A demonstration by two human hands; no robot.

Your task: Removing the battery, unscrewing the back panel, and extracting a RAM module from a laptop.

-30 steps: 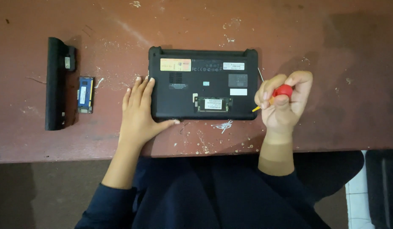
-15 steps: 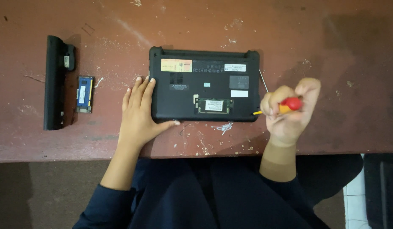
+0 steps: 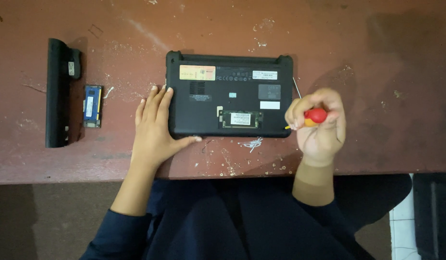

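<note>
A small black laptop (image 3: pixel 228 82) lies upside down on the brown table (image 3: pixel 377 72), with an open slot showing a green memory module (image 3: pixel 240 119) near its front edge. My left hand (image 3: pixel 153 127) rests flat at the laptop's left front corner, thumb along the front edge. Just right of the laptop, my right hand (image 3: pixel 319 127) is closed around a screwdriver with a red and orange handle (image 3: pixel 313 116). Its thin metal shaft (image 3: pixel 296 87) points up beside the laptop's right edge.
A long black battery pack (image 3: pixel 57 91) lies at the far left. A loose blue and green memory module (image 3: pixel 92 106) sits beside it. Small white scraps (image 3: pixel 252 143) and specks lie near the table's front edge. My dark sleeves and lap fill the bottom.
My right hand has shifted slightly and turned the screwdriver in its grip; the red handle end now faces the camera more. The left hand and the laptop have not moved.
</note>
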